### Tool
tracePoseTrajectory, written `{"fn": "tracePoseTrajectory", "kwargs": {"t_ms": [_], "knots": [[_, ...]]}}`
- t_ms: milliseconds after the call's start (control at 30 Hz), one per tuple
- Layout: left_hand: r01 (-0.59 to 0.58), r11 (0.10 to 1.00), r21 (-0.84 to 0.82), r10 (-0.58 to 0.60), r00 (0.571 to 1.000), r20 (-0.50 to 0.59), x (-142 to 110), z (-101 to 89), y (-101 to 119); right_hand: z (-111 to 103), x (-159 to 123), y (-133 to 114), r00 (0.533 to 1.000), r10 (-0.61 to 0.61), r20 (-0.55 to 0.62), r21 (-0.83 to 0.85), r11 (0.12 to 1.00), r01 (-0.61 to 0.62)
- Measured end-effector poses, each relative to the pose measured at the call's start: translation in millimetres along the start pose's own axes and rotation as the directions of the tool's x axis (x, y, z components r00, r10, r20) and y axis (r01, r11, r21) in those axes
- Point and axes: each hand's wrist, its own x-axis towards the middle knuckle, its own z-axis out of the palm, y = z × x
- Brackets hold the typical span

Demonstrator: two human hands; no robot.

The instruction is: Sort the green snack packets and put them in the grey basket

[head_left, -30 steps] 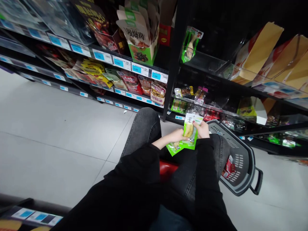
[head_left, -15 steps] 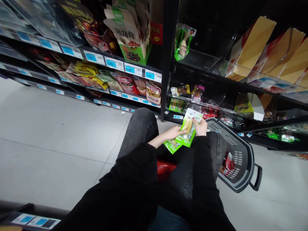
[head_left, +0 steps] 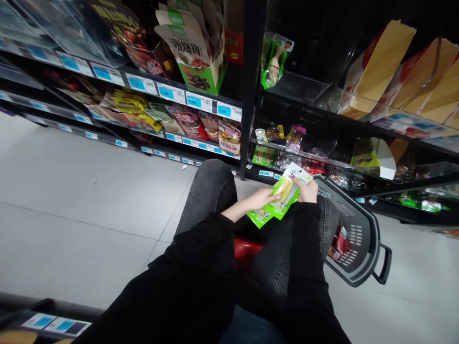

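I am crouched in a shop aisle, knees in grey jeans, arms in black sleeves. Both hands hold green snack packets (head_left: 278, 200) over my lap. My left hand (head_left: 261, 198) grips the lower packets from the left side, fingers closed on them. My right hand (head_left: 307, 189) pinches the top packet, a green and white pouch with a pale yellow snack showing, at its upper right edge. The packets overlap in a small stack.
A grey shopping basket (head_left: 362, 239) with a few red items stands on the floor at my right knee. Dark shelves (head_left: 247, 95) with snack bags, boxes and blue price tags run ahead. Pale tiled floor (head_left: 89, 191) spreads left. A red object (head_left: 247, 249) lies between my legs.
The top packet has tilted and shifted a little to the right with my right hand. The view has barely moved.
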Motion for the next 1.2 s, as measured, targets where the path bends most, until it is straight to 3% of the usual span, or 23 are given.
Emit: {"fn": "tracePoseTrajectory", "kwargs": {"t_ms": [100,433,933,1200], "knots": [[-0.019,1.0,-0.021,0.019,1.0,-0.007,-0.3,1.8,-0.7,-2.8,3.0,0.8,0.998,0.007,-0.06,-0.011,1.0,-0.007],[0.007,0.99,0.142,0.005,0.996,-0.087,3.8,7.4,-9.3,-8.7,3.8,-4.5,0.998,0.028,-0.05,-0.014,0.999,-0.028],[-0.037,0.999,0.029,0.039,0.995,-0.091,1.1,1.5,-5.7,-6.5,-1.9,-14.8,0.999,-0.038,0.019,0.046,0.998,0.037],[-0.048,0.996,0.079,0.064,0.975,-0.212,1.4,-1.0,-6.1,-7.8,-2.4,-17.2,0.999,-0.048,0.016,0.048,0.998,0.047]]}}
